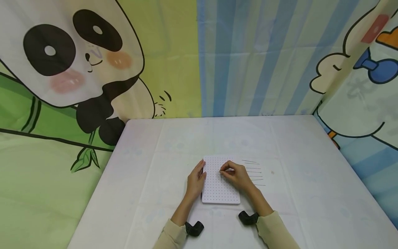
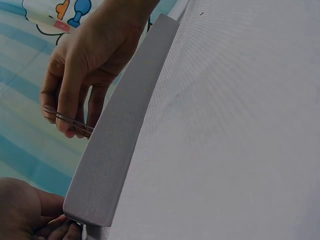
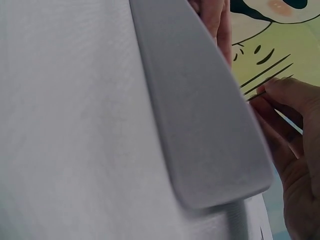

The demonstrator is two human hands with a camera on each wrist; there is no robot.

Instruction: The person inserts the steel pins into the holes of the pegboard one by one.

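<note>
A white pegboard (image 1: 217, 193) with rows of small holes lies on the table. My left hand (image 1: 195, 181) holds its left edge, thumb and fingers set along the side. Over the middle of the board, my right hand (image 1: 237, 175) pinches a thin dark metal rod between thumb and fingertips. The right wrist view shows a few such rods (image 3: 267, 71) sticking out from the board's face, with the right fingertips (image 3: 272, 86) on one of them. In the left wrist view the rods (image 2: 72, 121) stand close together beside the right fingers.
Several thin rods (image 1: 253, 168) lie in a loose column on the white table (image 1: 174, 138), just right of the board. Black wrist cameras (image 1: 194, 229) sit at both cuffs. Behind the table hangs a printed curtain (image 1: 174, 52) with a panda and stripes.
</note>
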